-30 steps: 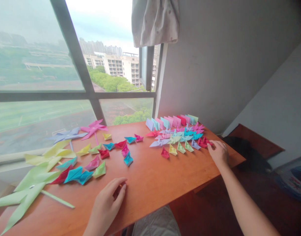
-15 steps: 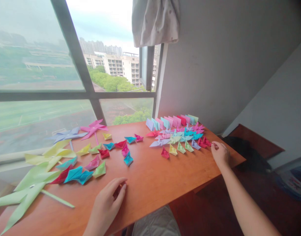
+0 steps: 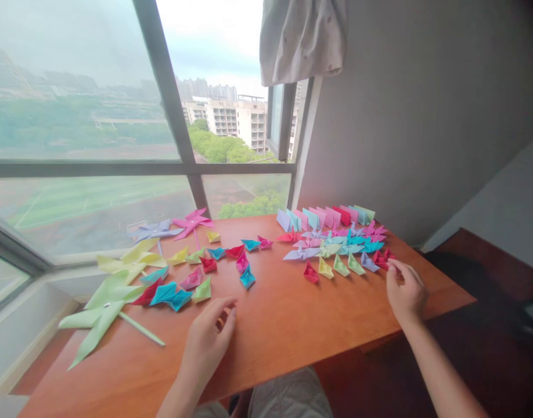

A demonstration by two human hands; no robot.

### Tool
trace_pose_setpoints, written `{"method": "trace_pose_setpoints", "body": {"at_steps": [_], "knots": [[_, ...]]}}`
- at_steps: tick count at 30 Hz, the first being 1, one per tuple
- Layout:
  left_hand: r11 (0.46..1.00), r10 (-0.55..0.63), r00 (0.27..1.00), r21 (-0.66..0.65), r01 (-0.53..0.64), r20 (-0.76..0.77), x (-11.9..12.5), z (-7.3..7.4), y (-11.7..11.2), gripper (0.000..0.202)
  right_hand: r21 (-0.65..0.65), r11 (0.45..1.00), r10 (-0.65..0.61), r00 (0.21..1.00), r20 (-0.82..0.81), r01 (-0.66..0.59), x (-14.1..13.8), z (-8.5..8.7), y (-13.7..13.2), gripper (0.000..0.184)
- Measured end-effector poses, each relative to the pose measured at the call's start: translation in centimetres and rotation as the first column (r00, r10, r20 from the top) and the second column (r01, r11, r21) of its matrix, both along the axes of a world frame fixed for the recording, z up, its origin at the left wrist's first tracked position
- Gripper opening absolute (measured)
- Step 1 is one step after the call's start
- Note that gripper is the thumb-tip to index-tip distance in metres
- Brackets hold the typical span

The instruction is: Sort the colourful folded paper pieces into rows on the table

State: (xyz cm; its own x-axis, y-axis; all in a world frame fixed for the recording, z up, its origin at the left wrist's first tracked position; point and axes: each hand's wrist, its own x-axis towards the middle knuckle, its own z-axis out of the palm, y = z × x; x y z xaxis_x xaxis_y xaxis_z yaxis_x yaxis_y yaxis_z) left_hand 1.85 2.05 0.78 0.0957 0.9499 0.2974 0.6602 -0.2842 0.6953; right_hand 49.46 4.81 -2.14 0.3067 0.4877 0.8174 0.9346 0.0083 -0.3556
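Near the front edge of the wooden table point(image 3: 288, 325), my left hand point(image 3: 208, 337) rests with bent fingers and the thumb apart from them, holding nothing. My right hand point(image 3: 408, 293) is at the right end of a front row of small folded paper boats. Its fingertips are beside or touching a red paper boat point(image 3: 381, 261); a gap shows between thumb and forefinger. Along that row stand a lavender boat point(image 3: 370, 262), light green boats point(image 3: 356, 265), a yellow boat point(image 3: 326, 268) and another red boat point(image 3: 310, 271).
Behind that row lie folded paper cranes point(image 3: 327, 247) and upright folded cards point(image 3: 325, 217). On the left are a green pinwheel point(image 3: 105, 307), a yellow pinwheel point(image 3: 131, 258), a pink pinwheel point(image 3: 192, 223) and a blue boat point(image 3: 248, 277) among several others. A window point(image 3: 236, 168) borders the table's back.
The view has turned left, so everything shifts right in the picture. My right hand has come slightly nearer and leftward relative to the boats, its thumb more apart. My left hand stays about still.
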Motion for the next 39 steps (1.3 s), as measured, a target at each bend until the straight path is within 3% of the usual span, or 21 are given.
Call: {"method": "trace_pose_setpoints", "body": {"at_steps": [3,6,11,14,17,21,26,31,33,36,39], "knots": [[0.996,0.073,0.993,0.049,-0.068,-0.094,0.3,0.9,1.0,0.023,-0.016,0.972,0.232,0.97,-0.076,-0.233,-6.5,0.6,-1.7,0.02],[0.994,0.082,0.978,0.085,-0.067,-0.19,1.4,1.8,2.1,0.021,-0.025,0.887,0.453,0.878,-0.156,-0.462,-12.4,1.1,-3.4,0.016],[0.995,0.042,0.944,0.095,-0.011,-0.327,3.0,2.0,3.4,0.019,-0.065,0.751,0.619,0.734,-0.277,-0.657,-18.3,1.5,-4.8,0.021],[0.997,0.056,0.905,0.071,-0.029,-0.422,3.1,2.0,3.7,0.017,-0.074,0.697,0.671,0.685,-0.284,-0.713,-19.6,1.3,-5.1,0.023],[0.997,0.064,0.899,0.059,-0.042,-0.433,2.8,2.0,3.5,0.018,-0.075,0.692,0.672,0.678,-0.297,-0.718,-19.7,1.0,-5.2,0.023],[0.997,0.019,0.947,0.082,0.008,-0.319,2.2,2.0,2.6,0.02,-0.1,0.686,0.666,0.677,-0.314,-0.721,-19.8,1.0,-5.1,0.022],[0.987,-0.098,0.985,0.114,0.114,-0.141,2.2,2.0,0.9,0.019,-0.215,0.561,0.732,0.6,-0.322,-0.8,-21.6,1.3,-4.9,0.02],[0.978,-0.188,0.981,0.079,0.192,-0.052,2.4,1.6,-0.5,0.02,-0.232,0.559,0.713,0.604,-0.355,-0.796,-23.8,1.6,-4.5,0.024],[0.978,-0.199,0.98,0.058,0.2,-0.019,2.5,1.4,-0.8,0.021,-0.247,0.534,0.726,0.588,-0.356,-0.808,-24.2,1.7,-4.3,0.023],[0.978,-0.204,0.979,0.042,0.202,0.026,2.6,1.1,-1.1,0.023,-0.263,0.495,0.752,0.56,-0.349,-0.828,-24.4,1.7,-4.1,0.017],[0.98,-0.198,0.978,0.042,0.196,0.069,2.6,0.8,-1.1,0.021,-0.234,0.503,0.747,0.555,-0.366,-0.832,-24.0,1.5,-4.1,0.014]]}}
